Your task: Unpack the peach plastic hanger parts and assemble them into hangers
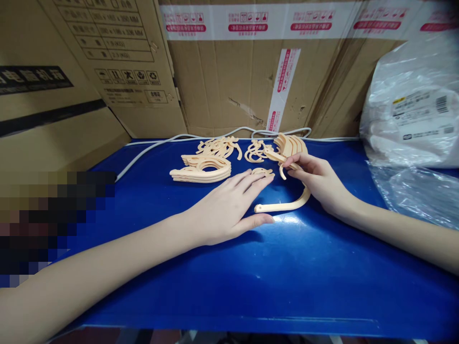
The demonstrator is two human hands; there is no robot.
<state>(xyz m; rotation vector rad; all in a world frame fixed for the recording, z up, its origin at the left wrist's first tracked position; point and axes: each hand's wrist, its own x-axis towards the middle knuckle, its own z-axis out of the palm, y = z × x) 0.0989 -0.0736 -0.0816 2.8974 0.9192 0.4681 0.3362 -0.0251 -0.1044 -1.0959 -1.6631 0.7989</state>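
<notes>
My right hand (315, 179) pinches a cream curved plastic piece (283, 207) that looks like part of a folding clothes hanger. Its long arm bends down and sweeps left to a holed end, and a small hook (283, 172) shows by my fingertips. My left hand (233, 205) reaches over the table with fingers stretched out and thumb apart. Its fingertips are at a few small cream curved pieces (262, 171); I cannot tell whether they touch. Just left of these fingers lies a stack of cream curved arms (201, 176).
Small cream hooks form a pile (217, 147) at the back, with more loose hooks (254, 152) beside it. Another stack of curved arms (292, 143) stands behind my right hand. A white cable (158, 144) runs along the cardboard boxes (229, 86). Clear plastic bags (412, 110) lie at right on the blue table (251, 282).
</notes>
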